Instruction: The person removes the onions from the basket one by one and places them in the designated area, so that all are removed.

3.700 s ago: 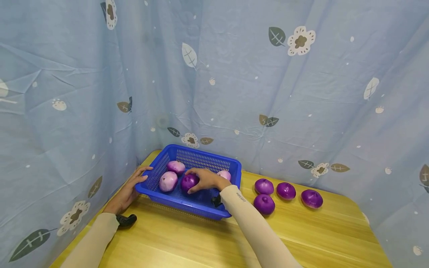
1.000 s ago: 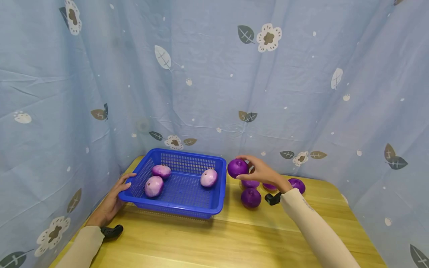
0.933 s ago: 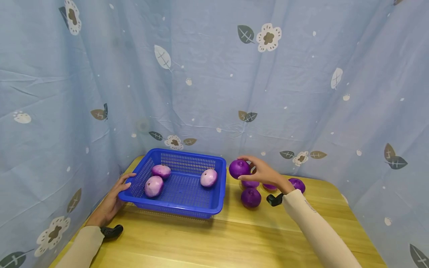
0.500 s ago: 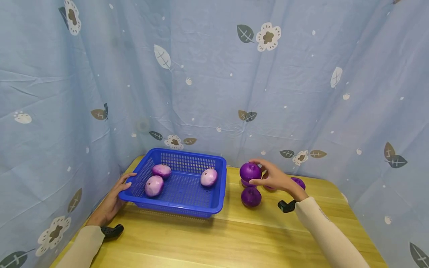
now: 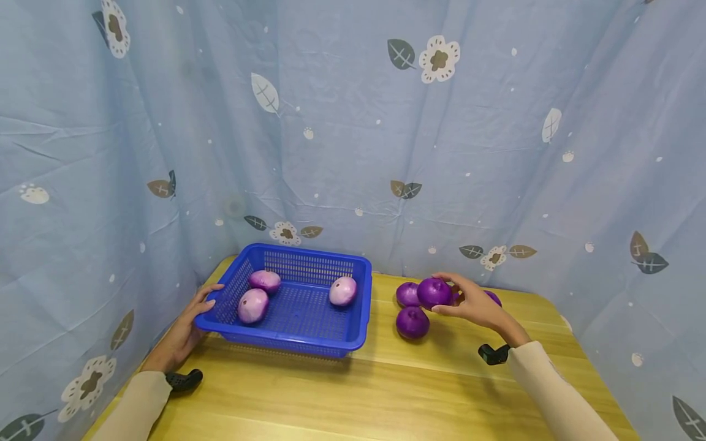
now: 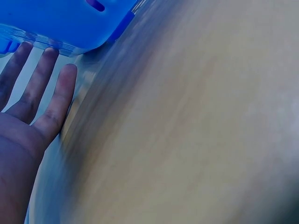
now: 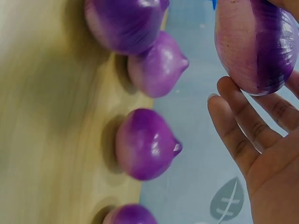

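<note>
My right hand [image 5: 469, 301] holds a dark purple onion [image 5: 434, 293] by its sides, raised over the table among other onions. In the right wrist view, this onion [image 7: 254, 44] shows a pale side and a purple side, with some fingers extended below it. Two purple onions, one at the back [image 5: 407, 294] and one in front [image 5: 412, 323], sit to its left. My left hand [image 5: 184, 331] rests at the left end of a blue plastic basket [image 5: 298, 343]. Seen from the left wrist, three straight fingers lie against the basket's outer side. Three paler pink-purple onions are in the basket, one of them [image 5: 254, 306] at left.
Another onion [image 5: 493, 298] shows behind the right hand, and one more is mostly hidden by the hand. The wooden table [image 5: 309, 398] meets a blue patterned curtain [image 5: 353, 153] at the back and sides. Black wrist devices [image 5: 184, 381] sit on both wrists.
My right hand has lifted the dark onion out of the basket and carried it right, above the onions on the table, lowering it lately. The left hand stays at the basket.
</note>
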### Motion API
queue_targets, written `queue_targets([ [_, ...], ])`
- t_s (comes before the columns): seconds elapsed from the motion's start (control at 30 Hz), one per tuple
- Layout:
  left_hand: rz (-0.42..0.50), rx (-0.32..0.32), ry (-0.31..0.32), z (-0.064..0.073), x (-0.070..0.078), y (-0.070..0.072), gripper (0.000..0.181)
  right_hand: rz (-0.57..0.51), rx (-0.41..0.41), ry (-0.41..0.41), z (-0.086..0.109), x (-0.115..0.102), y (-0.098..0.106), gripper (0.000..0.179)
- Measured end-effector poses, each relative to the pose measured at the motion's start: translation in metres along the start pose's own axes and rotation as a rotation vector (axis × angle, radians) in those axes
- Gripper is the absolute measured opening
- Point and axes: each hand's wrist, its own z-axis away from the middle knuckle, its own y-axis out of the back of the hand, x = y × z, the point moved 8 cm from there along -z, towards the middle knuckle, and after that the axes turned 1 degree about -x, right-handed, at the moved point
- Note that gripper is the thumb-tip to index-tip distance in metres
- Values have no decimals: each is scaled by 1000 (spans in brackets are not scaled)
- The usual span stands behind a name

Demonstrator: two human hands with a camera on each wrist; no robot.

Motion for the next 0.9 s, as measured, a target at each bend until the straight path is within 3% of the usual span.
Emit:
queue_targets([
  [0.4,2,10,0,0,0,-1,48,16,26,-37,25,28,3,77],
  [0.67,6,3,-6,-1,1,0,46,0,35,-87,42,54,-6,75],
  [0.9,21,-6,-10,1,2,-1,45,17,43,-112,48,64,-9,77],
])
